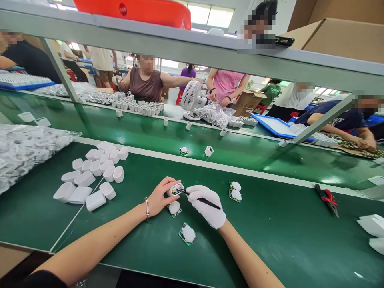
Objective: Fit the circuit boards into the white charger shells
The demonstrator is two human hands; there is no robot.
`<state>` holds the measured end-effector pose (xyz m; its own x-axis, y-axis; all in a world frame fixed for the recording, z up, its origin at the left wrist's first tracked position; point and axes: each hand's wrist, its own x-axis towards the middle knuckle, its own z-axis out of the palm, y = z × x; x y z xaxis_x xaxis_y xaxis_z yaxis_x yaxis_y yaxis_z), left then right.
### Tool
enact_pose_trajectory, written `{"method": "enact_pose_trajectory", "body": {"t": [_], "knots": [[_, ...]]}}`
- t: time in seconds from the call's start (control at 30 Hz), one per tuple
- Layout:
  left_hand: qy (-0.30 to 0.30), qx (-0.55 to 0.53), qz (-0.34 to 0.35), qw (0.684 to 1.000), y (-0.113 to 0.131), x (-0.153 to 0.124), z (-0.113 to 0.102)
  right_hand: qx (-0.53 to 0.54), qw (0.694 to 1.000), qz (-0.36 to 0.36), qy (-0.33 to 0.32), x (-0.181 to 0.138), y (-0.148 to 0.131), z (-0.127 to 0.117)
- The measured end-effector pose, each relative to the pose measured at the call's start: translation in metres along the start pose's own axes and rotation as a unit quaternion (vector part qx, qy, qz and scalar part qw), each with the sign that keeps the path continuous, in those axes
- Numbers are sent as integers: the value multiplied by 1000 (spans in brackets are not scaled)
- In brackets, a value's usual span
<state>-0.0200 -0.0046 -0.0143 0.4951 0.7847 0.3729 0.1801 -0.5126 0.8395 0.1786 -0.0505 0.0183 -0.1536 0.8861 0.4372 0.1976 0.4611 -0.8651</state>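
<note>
My bare left hand (159, 200), with a silver bangle at the wrist, grips a white plastic charger housing (175, 189) whose open end faces up and shows electronic parts inside. Gloved in white, my right hand (207, 203) is closed around black tweezers (208, 203). The tweezers' tips reach into the housing's opening. Just below my left hand lies a circuit board with a white pad (174, 208), partly covered by the fingers. Another circuit board (187, 234) rests nearer to me. Right of my gloved hand are two more boards (235, 191) close together.
Several white housings (96, 168) cluster on the green bench at left, beside a bag of white parts (27, 152). Red-handled pliers (328, 199) lie at right. Beyond a white strip, a green belt (150, 140) carries a housing (209, 151) and a board (183, 151). A metal shelf (192, 48) crosses above; co-workers sit opposite.
</note>
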Motion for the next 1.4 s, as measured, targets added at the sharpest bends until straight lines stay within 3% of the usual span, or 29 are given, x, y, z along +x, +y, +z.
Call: {"method": "enact_pose_trajectory", "body": {"t": [0.23,0.47,0.8,0.93,1.03,1.17,1.27,1.33,1.4], "knots": [[-7,12,27,1000,-2,-1,2,9,999,16,31,2,-5,2],[1,35,45,998,-3,-2,3,35,999,35,5,4,-5,2],[8,51,41,998,-1,-3,2,-10,999,43,-17,7,-22,-13],[22,37,35,998,-2,-2,1,-22,996,65,54,5,-19,-21],[19,20,24,999,-3,-1,2,-55,993,32,95,6,-12,-23],[11,8,-29,999,-5,1,4,-157,987,-17,-28,19,-1,-9],[5,21,-63,998,-11,4,6,-236,961,27,-140,39,6,12],[19,47,-80,995,-15,7,4,-276,943,82,-166,52,11,23],[57,94,-108,988,-18,9,-3,-305,932,121,-152,66,18,26]]}}
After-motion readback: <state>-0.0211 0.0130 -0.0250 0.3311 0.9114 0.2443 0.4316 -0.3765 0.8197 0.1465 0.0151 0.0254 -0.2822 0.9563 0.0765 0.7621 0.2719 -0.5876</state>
